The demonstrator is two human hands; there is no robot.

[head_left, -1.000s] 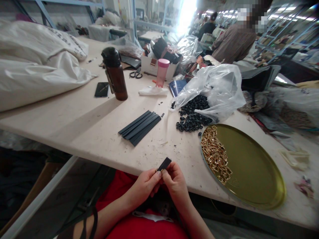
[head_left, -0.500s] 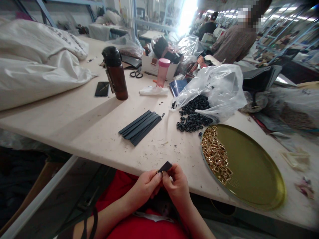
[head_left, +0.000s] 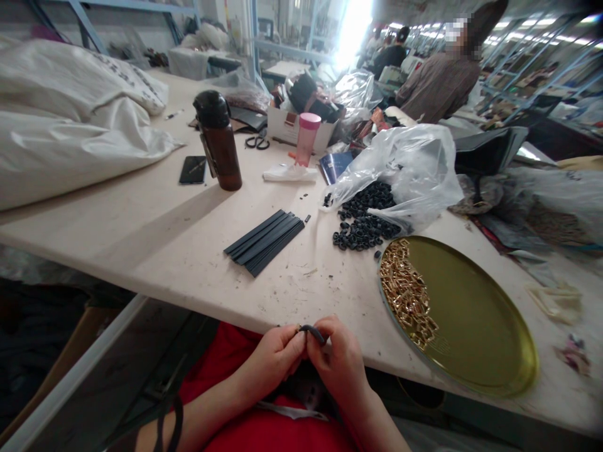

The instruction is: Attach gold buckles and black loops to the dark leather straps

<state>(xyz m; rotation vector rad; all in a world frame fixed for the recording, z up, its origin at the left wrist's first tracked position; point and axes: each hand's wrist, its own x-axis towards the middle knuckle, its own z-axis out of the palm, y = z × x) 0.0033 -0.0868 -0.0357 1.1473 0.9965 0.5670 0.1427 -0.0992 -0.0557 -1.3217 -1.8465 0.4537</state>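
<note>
My left hand [head_left: 281, 353] and my right hand [head_left: 340, 353] are close together at the table's front edge, both closed on one black strap [head_left: 313, 331]. The strap curves in a small arc between my fingertips, and its lower part is hidden by my hands. A tiny gold glint shows by my left fingertips, perhaps a buckle; its shape is too small to make out. Beyond my hands lies a flat bundle of black straps [head_left: 266, 243]. To the right, gold buckles [head_left: 406, 292] are heaped along the left side of a round gold-coloured tray [head_left: 475, 314].
Small black loops [head_left: 362, 229] spill from a clear plastic bag [head_left: 414, 169]. Farther back stand a brown bottle [head_left: 221, 147] and a pink bottle [head_left: 308, 141], near a phone [head_left: 193, 170] and scissors [head_left: 257, 142]. A white sack [head_left: 70, 125] fills the left; a person [head_left: 438, 88] is behind the table.
The strap's end stood out flat above my fingers; now it is bent over into a curve. My right hand has turned slightly and shifted right and down. My left hand has barely moved.
</note>
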